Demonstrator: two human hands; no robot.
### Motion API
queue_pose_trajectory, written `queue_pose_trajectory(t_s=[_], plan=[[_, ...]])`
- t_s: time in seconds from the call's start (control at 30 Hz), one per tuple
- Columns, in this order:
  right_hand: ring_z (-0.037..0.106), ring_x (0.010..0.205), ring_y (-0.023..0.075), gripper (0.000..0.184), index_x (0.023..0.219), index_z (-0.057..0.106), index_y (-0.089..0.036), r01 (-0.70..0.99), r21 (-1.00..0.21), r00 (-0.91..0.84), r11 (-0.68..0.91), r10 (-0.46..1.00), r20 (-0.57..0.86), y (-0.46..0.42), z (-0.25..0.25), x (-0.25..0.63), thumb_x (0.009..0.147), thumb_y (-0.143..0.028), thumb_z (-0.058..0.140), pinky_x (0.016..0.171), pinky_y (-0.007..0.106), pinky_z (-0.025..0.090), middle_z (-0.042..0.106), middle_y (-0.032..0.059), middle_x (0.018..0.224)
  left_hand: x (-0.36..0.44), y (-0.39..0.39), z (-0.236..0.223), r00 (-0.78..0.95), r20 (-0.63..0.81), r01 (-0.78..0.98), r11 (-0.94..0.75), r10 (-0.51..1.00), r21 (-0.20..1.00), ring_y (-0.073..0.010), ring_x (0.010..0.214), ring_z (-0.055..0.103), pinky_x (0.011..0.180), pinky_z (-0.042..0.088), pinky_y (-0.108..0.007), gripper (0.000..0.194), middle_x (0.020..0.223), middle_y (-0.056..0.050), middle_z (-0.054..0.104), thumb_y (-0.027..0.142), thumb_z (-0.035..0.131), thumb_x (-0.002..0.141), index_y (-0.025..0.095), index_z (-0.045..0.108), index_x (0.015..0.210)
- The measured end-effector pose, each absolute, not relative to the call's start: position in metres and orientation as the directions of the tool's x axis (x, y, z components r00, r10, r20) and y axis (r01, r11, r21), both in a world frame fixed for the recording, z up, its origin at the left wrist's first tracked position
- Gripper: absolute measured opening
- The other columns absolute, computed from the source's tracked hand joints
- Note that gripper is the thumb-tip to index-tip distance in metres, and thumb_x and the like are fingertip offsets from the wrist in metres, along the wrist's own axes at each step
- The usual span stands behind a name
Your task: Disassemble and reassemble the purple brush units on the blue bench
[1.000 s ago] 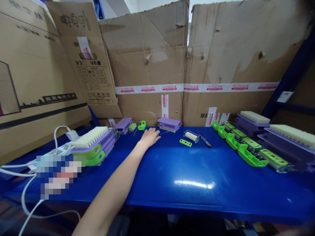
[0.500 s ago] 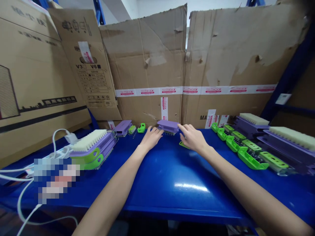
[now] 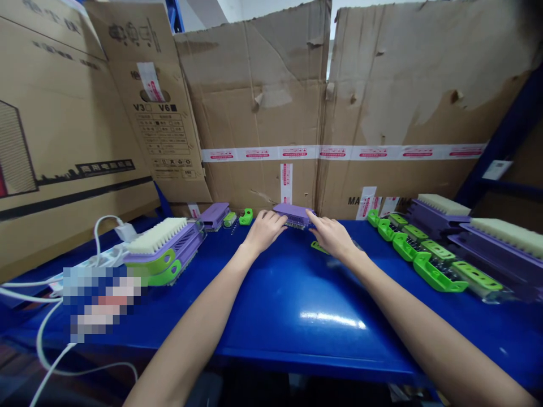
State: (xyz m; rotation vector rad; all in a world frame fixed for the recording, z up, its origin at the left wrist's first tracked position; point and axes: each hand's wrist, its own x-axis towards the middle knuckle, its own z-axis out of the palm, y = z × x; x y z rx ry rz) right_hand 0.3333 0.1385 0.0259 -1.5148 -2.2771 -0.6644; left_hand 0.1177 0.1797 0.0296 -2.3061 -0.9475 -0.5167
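Note:
In the middle of the blue shelf, near the cardboard at the back, a purple brush housing [image 3: 294,213] lies with its flat side up and a dark bristle-like row beneath. My left hand [image 3: 267,229] is closed with bent fingers at its left end, covering part of it. From the other side, my right hand [image 3: 333,233] grips the right end, index finger along the top corner; the thumb is partly hidden. A green plastic piece [image 3: 319,247] lies flat just below my right hand. Another purple housing [image 3: 215,216] sits left of my left hand, beside a green end cap [image 3: 246,217].
Purple brushes with cream bristles [image 3: 159,236] are stacked at left, beside a white power strip [image 3: 99,263] with cables. On the right stand rows of green caps [image 3: 435,274], clear-and-green pieces [image 3: 475,275] and more purple brushes [image 3: 504,240]. Cardboard sheets [image 3: 254,102] wall the back.
My left hand has moved slightly right, its fingers now over the left end of the purple housing. My right hand stays at the right end. The whole view has shifted a little.

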Motion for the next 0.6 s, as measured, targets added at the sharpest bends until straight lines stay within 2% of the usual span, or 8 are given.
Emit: queue_pose_trajectory(t_s=[0.27,0.37,0.47,0.6], plan=[[0.06,0.094,0.0221,0.053,0.144,0.029,-0.01,0.932,0.177,-0.363,0.317,0.779,0.512,0.132,0.027,0.339,0.093,-0.021,0.039,0.075,0.03,0.043,0.065,0.0142,0.11,0.112,0.183,0.032,0.651,0.544,0.748,-0.57,0.53,-0.34,-0.0243,0.098,0.053,0.086,0.035,-0.037,0.032,0.098,-0.011,0.063,0.034,0.039,0.095,0.018,0.054,0.118],[0.061,0.094,0.0219,0.053,0.143,0.029,-0.011,0.936,0.177,-0.351,0.303,0.789,0.505,0.134,0.025,0.343,0.092,-0.02,0.039,0.075,0.03,0.044,0.065,0.0137,0.11,0.105,0.187,0.031,0.62,0.565,0.77,-0.558,0.544,-0.309,-0.024,0.096,0.054,0.084,0.035,-0.037,0.028,0.095,-0.011,0.064,0.031,0.039,0.095,0.017,0.06,0.108],[0.061,0.095,0.022,0.053,0.143,0.029,-0.012,0.961,0.137,-0.276,0.24,0.801,0.531,0.137,0.024,0.355,0.092,-0.02,0.04,0.077,0.03,0.045,0.065,0.0132,0.11,0.091,0.193,0.03,0.548,0.597,0.822,-0.508,0.585,-0.257,-0.0233,0.093,0.055,0.081,0.035,-0.036,0.027,0.09,-0.009,0.066,0.026,0.038,0.095,0.017,0.064,0.093],[0.061,0.096,0.0237,0.054,0.143,0.029,-0.012,0.989,0.059,-0.144,0.135,0.813,0.564,0.139,0.025,0.37,0.091,-0.022,0.039,0.077,0.031,0.046,0.065,0.0135,0.11,0.076,0.198,0.029,0.433,0.596,0.893,-0.414,0.676,-0.178,-0.0239,0.092,0.056,0.079,0.037,-0.036,0.027,0.091,-0.01,0.067,0.03,0.041,0.094,0.017,0.064,0.092]])
